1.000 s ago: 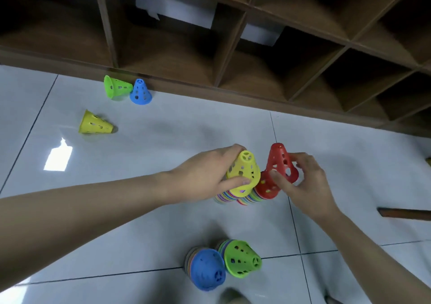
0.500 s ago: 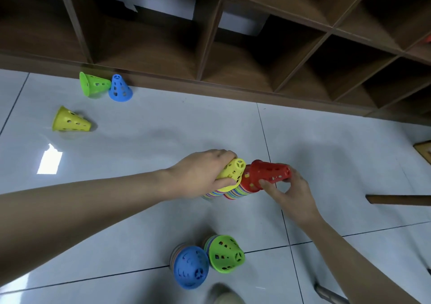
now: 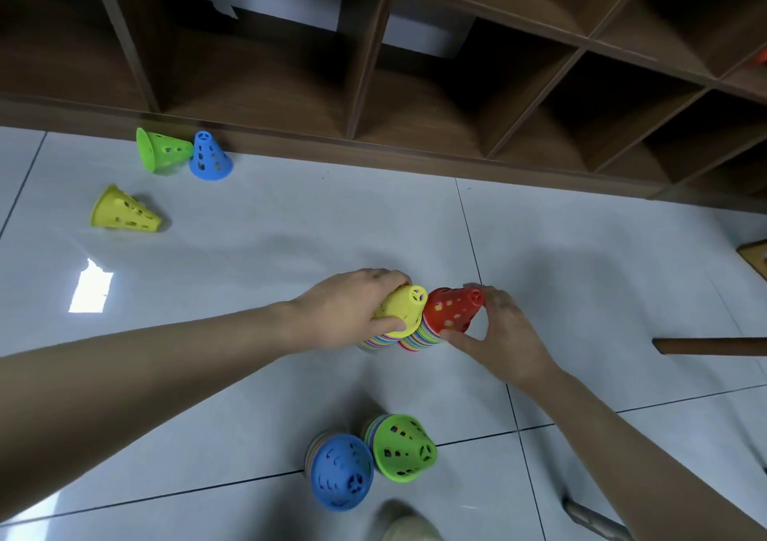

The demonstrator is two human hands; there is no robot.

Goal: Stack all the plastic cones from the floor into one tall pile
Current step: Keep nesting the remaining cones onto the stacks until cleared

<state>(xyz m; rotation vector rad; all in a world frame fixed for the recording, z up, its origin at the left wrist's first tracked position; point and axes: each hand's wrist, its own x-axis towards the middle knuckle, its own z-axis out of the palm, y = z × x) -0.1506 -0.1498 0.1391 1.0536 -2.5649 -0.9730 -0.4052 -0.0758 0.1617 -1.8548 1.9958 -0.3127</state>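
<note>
Two multicoloured cone piles stand side by side on the white tile floor at centre. My left hand (image 3: pixel 352 312) grips the pile topped by a yellow cone (image 3: pixel 404 310). My right hand (image 3: pixel 498 333) holds the pile topped by a red cone (image 3: pixel 452 310), which leans to the right. Closer to me stand a blue-topped pile (image 3: pixel 340 472) and a green-topped pile (image 3: pixel 404 447). Three loose cones sit at the far left: a green cone (image 3: pixel 162 154) on its side, a blue cone (image 3: pixel 209 156) upright, a yellow cone (image 3: pixel 122 210) on its side.
A dark wooden shelf unit (image 3: pixel 373 84) with open cubbies runs along the back. A wooden stick (image 3: pixel 709 345) lies at the right edge. Another wooden piece (image 3: pixel 755 256) shows at the far right. A foot (image 3: pixel 409 524) is at the bottom centre.
The red cone was upright in my right hand, then tipped flat sideways, and now sits tilted on the right pile. My left hand stayed on the yellow-topped pile.
</note>
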